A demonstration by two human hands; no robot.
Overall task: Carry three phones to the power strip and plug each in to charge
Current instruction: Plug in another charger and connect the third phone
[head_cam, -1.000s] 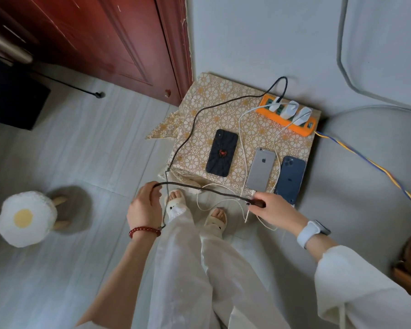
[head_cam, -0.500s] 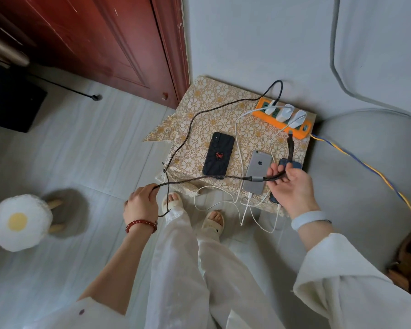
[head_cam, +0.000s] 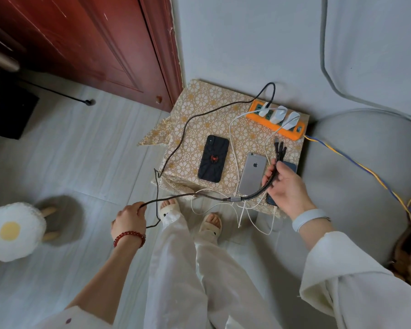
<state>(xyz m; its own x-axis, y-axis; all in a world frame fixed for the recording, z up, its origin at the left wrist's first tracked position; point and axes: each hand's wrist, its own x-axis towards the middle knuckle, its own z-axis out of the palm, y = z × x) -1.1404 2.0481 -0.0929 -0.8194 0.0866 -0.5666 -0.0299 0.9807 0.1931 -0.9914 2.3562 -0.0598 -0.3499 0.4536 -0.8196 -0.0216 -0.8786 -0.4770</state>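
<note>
Three phones lie face down on a floral-covered stand (head_cam: 199, 110): a black phone with a red spider (head_cam: 213, 158), a silver phone (head_cam: 252, 172), and a dark blue phone (head_cam: 290, 166) mostly hidden under my right hand. An orange power strip (head_cam: 256, 106) at the stand's back holds three white chargers. My right hand (head_cam: 285, 186) grips a black braided cable (head_cam: 199, 195) near its three-headed end (head_cam: 279, 148), held above the blue phone. My left hand (head_cam: 129, 218) pinches the same cable lower down, over the floor.
Two white cables (head_cam: 233, 138) run from the chargers and dangle off the stand's front. A red door (head_cam: 86, 43) is at the back left, a fried-egg stool (head_cam: 12, 230) on the left floor, a grey cushion (head_cam: 361, 176) on the right. My sandalled feet (head_cam: 190, 217) stand before the stand.
My right hand rose from the stand's front edge to over the blue phone, lifting the black cable's end so its three connectors point up. My left hand kept its hold.
</note>
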